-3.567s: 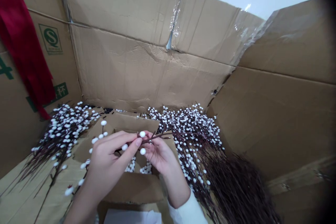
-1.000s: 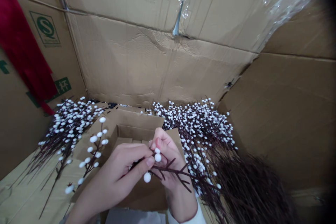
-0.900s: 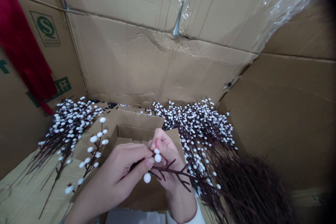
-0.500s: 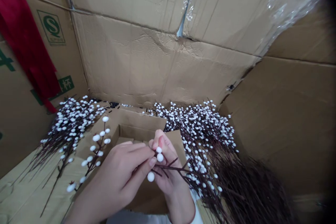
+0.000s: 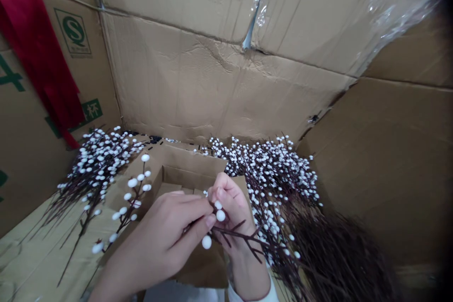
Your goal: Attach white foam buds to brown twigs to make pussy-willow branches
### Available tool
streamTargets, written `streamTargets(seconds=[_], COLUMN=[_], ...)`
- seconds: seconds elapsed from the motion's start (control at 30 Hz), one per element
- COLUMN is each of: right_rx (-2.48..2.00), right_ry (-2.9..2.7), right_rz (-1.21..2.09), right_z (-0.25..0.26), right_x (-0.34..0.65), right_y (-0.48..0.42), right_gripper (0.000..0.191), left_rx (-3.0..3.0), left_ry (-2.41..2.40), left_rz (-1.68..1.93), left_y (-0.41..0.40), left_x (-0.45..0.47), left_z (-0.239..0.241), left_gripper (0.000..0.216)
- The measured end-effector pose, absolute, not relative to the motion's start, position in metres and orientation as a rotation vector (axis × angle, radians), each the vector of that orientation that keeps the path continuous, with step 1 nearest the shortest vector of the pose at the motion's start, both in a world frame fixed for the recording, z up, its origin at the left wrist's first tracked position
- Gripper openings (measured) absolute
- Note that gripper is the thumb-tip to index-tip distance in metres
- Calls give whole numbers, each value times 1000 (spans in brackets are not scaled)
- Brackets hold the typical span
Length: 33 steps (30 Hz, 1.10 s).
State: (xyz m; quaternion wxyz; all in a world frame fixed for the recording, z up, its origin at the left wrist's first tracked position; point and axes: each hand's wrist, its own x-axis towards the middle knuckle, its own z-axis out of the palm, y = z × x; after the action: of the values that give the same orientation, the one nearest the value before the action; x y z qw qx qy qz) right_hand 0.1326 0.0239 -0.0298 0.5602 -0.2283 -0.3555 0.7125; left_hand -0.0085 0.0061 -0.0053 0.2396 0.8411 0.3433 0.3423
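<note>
Pinched between the thumb and fingers of my left hand (image 5: 173, 231) is an artificial berry branch (image 5: 244, 236), its dark brown twigs reaching right across my right wrist. White berries (image 5: 220, 215) sit by the left fingertips, one of them just below the thumb. My right hand (image 5: 233, 203) is closed beside the left fingertips, thumb pressed to curled fingers; what it grips is hidden. Another berried sprig (image 5: 132, 188) rises behind my left forearm, and I cannot tell whether it belongs to the held branch.
Below my hands stands an open cardboard box (image 5: 191, 163). Berry branches are heaped at left (image 5: 102, 155) and right (image 5: 269, 165), with a dense pile of bare brown stems (image 5: 343, 250) at far right. Tall cardboard walls (image 5: 177, 75) surround the surface; red ribbon (image 5: 46, 61) hangs left.
Both hands appear slightly further right, as does the background. The right thumb and fingers have shifted and curled closer together. The left hand keeps its pinch on the branch.
</note>
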Motion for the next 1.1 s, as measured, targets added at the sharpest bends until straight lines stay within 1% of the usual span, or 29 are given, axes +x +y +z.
streamTargets(seconds=[0.33,0.6,0.83,1.1], right_rx=[-441,-381,-400,-396], right_ry=[-910,-907,-898,-901], right_rz=[1748,1805,1848,1819], right_z=[-36,-43,-40,-37], right_x=[144,148,149,147], right_y=[28,31,31,28], right_gripper=[34,30,32,33], left_rx=[2191,2119,2130,2104], left_ry=[854,790,790,780], left_rz=[822,833,850,856], left_y=[8,11,13,13], left_x=[-5,-4,-3,-3], left_z=[-6,-7,-10,-10], left_gripper=[32,32,31,31])
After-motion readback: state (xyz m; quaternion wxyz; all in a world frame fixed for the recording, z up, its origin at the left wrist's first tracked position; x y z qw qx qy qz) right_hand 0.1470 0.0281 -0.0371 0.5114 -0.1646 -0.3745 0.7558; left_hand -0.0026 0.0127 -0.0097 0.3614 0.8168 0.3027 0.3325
